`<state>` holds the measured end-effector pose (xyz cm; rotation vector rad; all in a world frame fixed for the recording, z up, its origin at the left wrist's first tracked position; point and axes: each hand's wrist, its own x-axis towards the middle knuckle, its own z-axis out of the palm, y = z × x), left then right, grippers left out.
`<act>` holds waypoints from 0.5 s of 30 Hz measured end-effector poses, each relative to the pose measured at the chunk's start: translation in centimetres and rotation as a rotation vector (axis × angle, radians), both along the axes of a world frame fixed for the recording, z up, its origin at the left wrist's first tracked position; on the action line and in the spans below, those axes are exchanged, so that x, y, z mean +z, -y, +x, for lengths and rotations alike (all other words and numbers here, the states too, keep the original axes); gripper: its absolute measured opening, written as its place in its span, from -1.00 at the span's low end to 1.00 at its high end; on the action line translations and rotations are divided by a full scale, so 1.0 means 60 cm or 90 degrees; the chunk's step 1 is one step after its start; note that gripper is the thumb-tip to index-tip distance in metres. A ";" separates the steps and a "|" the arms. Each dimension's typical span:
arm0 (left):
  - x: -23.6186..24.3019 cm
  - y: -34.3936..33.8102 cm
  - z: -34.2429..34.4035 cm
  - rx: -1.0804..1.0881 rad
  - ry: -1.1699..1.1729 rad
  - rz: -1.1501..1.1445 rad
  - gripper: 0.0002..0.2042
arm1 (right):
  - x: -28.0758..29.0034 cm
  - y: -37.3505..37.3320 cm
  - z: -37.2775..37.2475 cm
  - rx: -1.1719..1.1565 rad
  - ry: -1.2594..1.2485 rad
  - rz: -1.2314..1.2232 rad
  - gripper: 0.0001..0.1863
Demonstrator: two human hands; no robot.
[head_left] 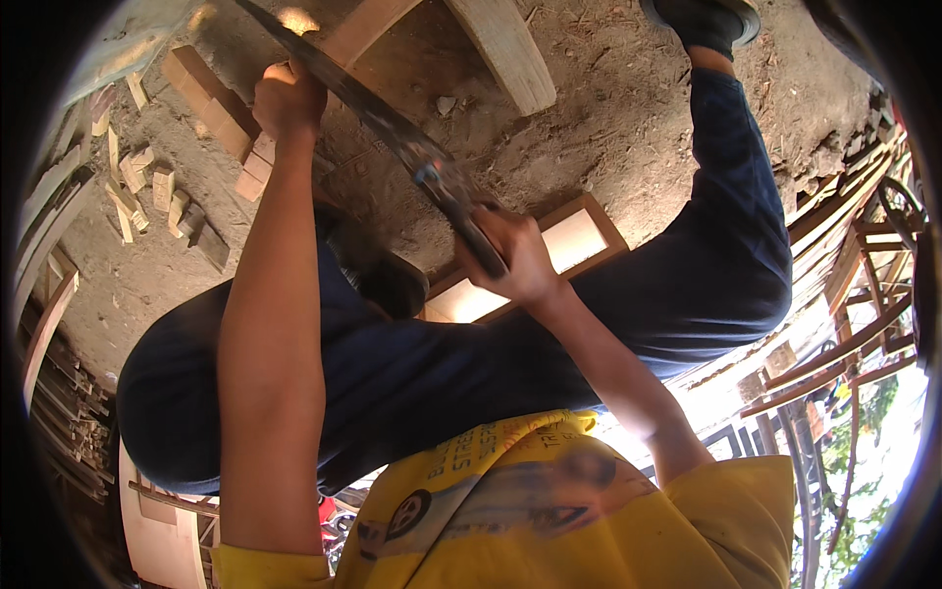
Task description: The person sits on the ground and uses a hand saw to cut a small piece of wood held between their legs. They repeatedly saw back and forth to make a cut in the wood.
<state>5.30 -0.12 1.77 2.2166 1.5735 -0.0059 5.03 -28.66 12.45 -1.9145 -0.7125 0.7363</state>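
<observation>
We hold a hand saw point(392, 123) in our right hand point(510, 253), fingers closed around its dark handle, with the long blade running up and to the left toward a pale wood strip point(257, 162) that stands among short offcuts on the dirt floor point(608, 118). Our left hand point(287, 98) is wrapped shut over the top end of that strip, just beside the blade; whether the teeth touch the wood cannot be told, since the hand hides the contact. We judge the saw light but long and thin, so the blade will flex sideways and bind if pushed off line; it should be taken only by the handle, wrist in line with the blade, never by the toothed edge. The strip looks stiff, dry and light, prone to chatter or tip under the stroke, so it wants a firm hold close to the cut, with the fingers kept clear of the blade path. More offcuts point(147, 191) lie scattered at left, a wider board point(505, 49) lies at top, and a wooden frame point(579, 240) rests behind our knee.
</observation>
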 end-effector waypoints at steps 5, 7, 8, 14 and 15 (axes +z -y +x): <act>-0.060 -0.025 -0.038 -0.131 -0.043 0.103 -0.51 | -0.011 -0.162 0.066 -0.014 -0.064 0.008 -0.89; -0.044 -0.028 -0.029 -0.116 -0.050 0.068 -0.50 | 0.022 -0.102 0.051 -0.024 -0.113 0.000 -0.91; -0.020 -0.012 -0.013 -0.083 -0.026 0.039 -0.49 | 0.011 -0.040 0.029 -0.029 -0.063 0.018 -0.91; 0.000 -0.003 0.007 -0.074 -0.079 0.015 -0.55 | -0.007 -0.057 0.034 -0.037 -0.118 0.008 -0.91; -0.007 -0.004 0.006 -0.090 -0.064 0.041 -0.49 | -0.016 -0.109 0.057 -0.024 -0.111 -0.003 -0.90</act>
